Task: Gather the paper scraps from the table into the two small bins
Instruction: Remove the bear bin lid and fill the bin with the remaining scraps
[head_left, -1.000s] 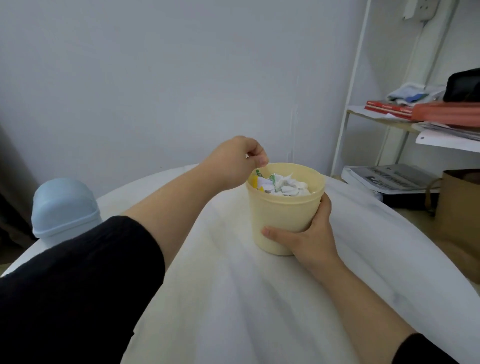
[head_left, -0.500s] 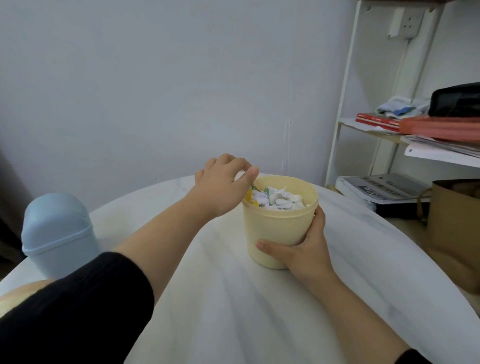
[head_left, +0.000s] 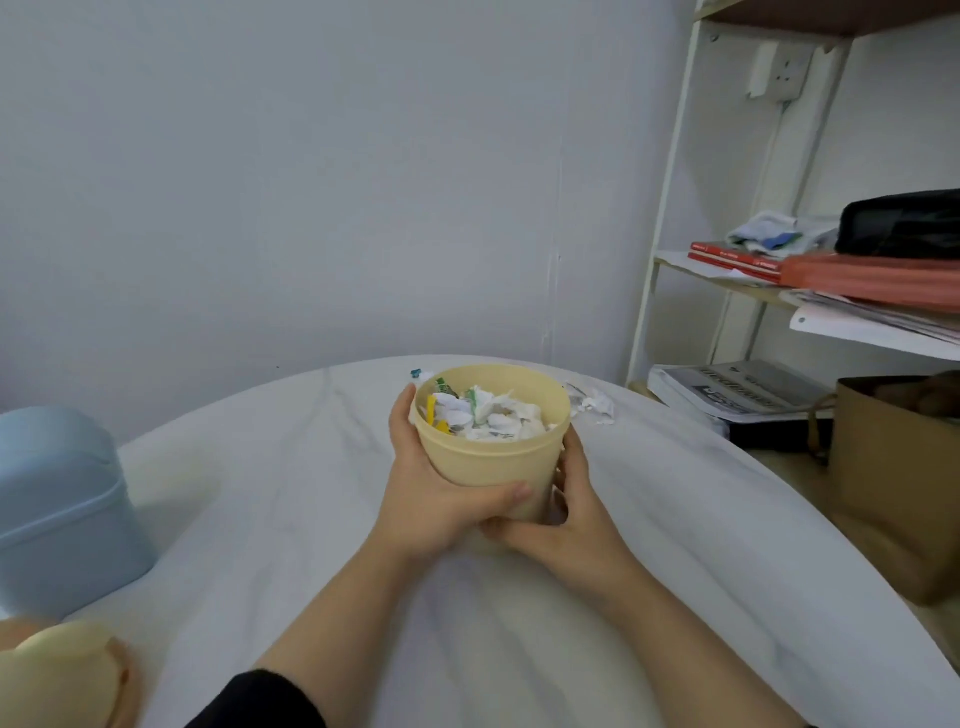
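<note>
- The left hand (head_left: 426, 499) has left the rim and now wraps the yellow bin (head_left: 493, 441) alongside the right hand (head_left: 566, 514); both clamp its lower wall.
- The bin sits mid-table, nearly full of paper scraps (head_left: 483, 415).
- Loose scraps (head_left: 595, 405) remain just behind it, near the table's (head_left: 675, 519) far edge.
- Next, I'd guess: free one hand for those, or use the blue lidded bin (head_left: 62, 509) at left.

Scrap-filled yellow bin (head_left: 491, 457) upright, blue bin (head_left: 62, 509) lidded, loose scraps (head_left: 597, 406) behind

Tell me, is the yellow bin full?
Nearly full: crumpled paper scraps pile up close to the yellow bin rim.
</note>
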